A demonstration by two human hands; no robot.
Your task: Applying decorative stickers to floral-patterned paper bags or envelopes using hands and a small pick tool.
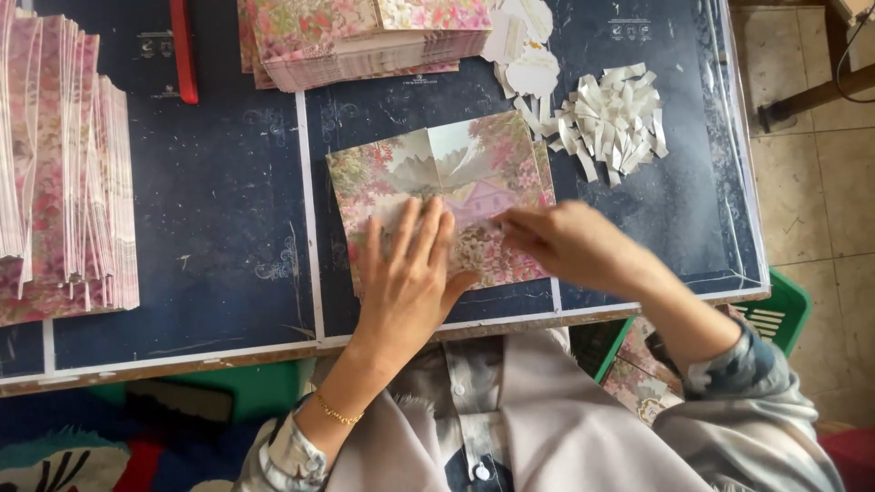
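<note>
A small paper-craft workshop was indicated: a dark, scuffed tabletop was laid with cutting-mat sheets, tall stacks of identical floral printed cards were ranged along its left edge, another stack was set at the back, and a heap of white paper strips was piled nearby, above a tiled floor

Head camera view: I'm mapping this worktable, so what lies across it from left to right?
Tall stack of floral sheets → red strip → floral card lying flat under the left hand and right hand → pile of white paper strips → green basket beyond the table edge.
</note>
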